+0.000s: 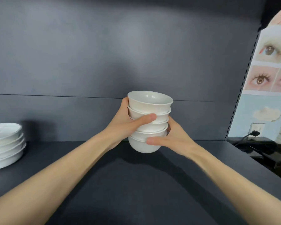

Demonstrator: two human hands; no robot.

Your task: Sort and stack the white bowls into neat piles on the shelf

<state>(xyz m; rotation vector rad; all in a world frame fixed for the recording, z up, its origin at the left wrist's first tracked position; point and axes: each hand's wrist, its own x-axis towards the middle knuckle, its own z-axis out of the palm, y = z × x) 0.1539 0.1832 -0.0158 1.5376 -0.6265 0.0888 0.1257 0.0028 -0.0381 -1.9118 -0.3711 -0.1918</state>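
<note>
A stack of several small white bowls [150,101] is held between both hands above the dark shelf [120,184], leaning slightly to the left. My left hand [128,125] grips the stack's left side, thumb across the middle bowls. My right hand [173,138] cups the right side, thumb on the lowest bowl. The stack's bottom hovers near the shelf surface; whether it touches is unclear. A second pile of wider, shallow white bowls [5,143] stands on the shelf at the far left, partly cut off by the frame edge.
The shelf's dark back panel [104,54] rises right behind the stack. At the right, a slotted upright [243,88] ends the shelf; beyond it is a poster with pictures of eyes [269,65] and a black cable with plug [253,134].
</note>
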